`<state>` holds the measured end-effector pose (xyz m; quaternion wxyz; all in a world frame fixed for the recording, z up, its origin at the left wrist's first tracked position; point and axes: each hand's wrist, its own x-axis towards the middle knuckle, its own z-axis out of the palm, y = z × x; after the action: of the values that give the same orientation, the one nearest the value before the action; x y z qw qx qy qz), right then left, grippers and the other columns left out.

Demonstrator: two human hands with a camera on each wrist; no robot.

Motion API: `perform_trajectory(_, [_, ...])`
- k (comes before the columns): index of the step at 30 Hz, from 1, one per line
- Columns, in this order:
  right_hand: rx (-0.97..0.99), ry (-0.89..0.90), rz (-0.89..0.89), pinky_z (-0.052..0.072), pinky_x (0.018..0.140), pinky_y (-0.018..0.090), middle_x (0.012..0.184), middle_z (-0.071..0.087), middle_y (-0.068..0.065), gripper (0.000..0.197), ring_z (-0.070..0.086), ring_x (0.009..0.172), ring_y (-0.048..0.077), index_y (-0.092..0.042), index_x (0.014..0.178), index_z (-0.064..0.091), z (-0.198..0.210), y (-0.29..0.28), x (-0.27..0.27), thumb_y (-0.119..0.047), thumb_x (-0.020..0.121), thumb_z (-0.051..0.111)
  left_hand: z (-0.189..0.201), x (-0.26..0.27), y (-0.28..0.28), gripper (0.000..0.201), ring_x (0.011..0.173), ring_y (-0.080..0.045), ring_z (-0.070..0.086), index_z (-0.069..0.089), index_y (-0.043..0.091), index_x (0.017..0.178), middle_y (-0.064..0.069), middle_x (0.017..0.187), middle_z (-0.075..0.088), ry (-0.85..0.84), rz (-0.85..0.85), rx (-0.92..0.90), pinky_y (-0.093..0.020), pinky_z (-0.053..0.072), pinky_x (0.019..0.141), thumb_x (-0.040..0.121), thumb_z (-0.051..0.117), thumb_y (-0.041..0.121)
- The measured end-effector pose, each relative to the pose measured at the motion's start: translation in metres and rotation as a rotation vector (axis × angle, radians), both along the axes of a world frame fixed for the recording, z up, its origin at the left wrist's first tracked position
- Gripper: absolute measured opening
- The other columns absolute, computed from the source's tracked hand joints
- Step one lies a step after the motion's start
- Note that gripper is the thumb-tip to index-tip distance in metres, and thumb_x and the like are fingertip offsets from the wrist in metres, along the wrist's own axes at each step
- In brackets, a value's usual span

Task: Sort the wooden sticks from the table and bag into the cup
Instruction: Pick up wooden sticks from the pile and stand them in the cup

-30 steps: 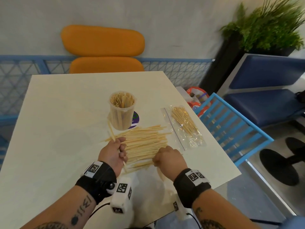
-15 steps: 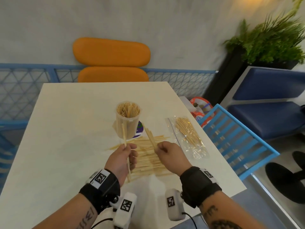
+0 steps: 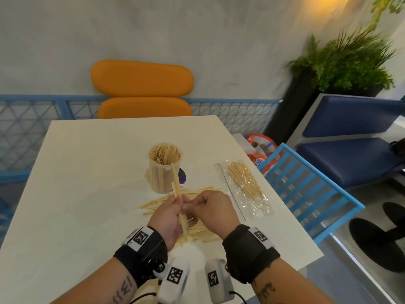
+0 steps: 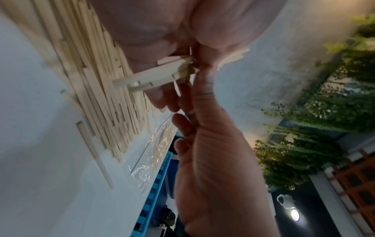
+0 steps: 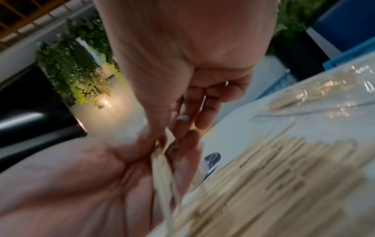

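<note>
At lower centre of the head view, the left hand has its fingers curled round a few sticks, held nearly upright with their tops in front of the cup. The right hand meets it from the right, fingertips pinched at the same sticks, as the left-wrist view confirms. The step in hand looks like gathering: the right hand seems to be feeding or squaring a stick into the left hand's small bundle. Beneath both hands the loose pile lies flat on the table, just below the cup, which stands mid-frame already packed with sticks. The bag lies to the right of the pile, near the table's right edge, with sticks inside. Next, the bundle likely needs its ends evened, then lifting over the cup's rim and dropping into whatever gap remains; the cup is crowded, so a steep, straight entry would help.
</note>
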<state>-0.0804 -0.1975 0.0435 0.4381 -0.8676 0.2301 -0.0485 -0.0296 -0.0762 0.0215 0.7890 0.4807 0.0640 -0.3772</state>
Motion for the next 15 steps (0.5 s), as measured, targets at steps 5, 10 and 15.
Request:
perform_trajectory(5, [-0.049,-0.189,0.018,0.044,0.082,0.020,0.122,0.058,-0.015,0.045,0.059,0.096,0.004,-0.029,0.138,0.049,0.025,-0.007,0.018,-0.041,0.096,0.061,-0.006,-0.001,0.005,0.026,0.046,-0.013,0.034,0.055,0.008,0.094,-0.002,0.064,0.047,-0.173,-0.131,0.186,-0.027,0.032,0.048,0.108,0.038,0.022])
perform_trajectory(10, [-0.184,-0.098,0.114,0.049,0.093,0.030,0.126,0.064,0.002,0.034,0.062,0.104,0.016,-0.017,0.136,0.054,0.034,-0.009,0.040,-0.023,0.105,0.042,0.000,-0.008,0.005,0.025,0.051,-0.013,0.031,0.055,0.007,0.097,0.001,0.062,0.041,-0.255,-0.298,0.212,-0.027,0.029,0.052,0.108,0.039,0.023])
perform_trajectory(15, [-0.165,-0.041,0.185,0.048,0.077,0.025,0.104,0.071,-0.002,0.029,0.062,0.079,0.009,-0.015,0.112,0.069,0.030,-0.008,0.041,-0.017,0.102,0.041,0.007,-0.005,0.003,0.019,0.053,-0.014,0.034,0.050,0.008,0.090,0.000,0.061,0.040,-0.313,-0.285,0.214,-0.028,0.033,0.053,0.105,0.038,0.011])
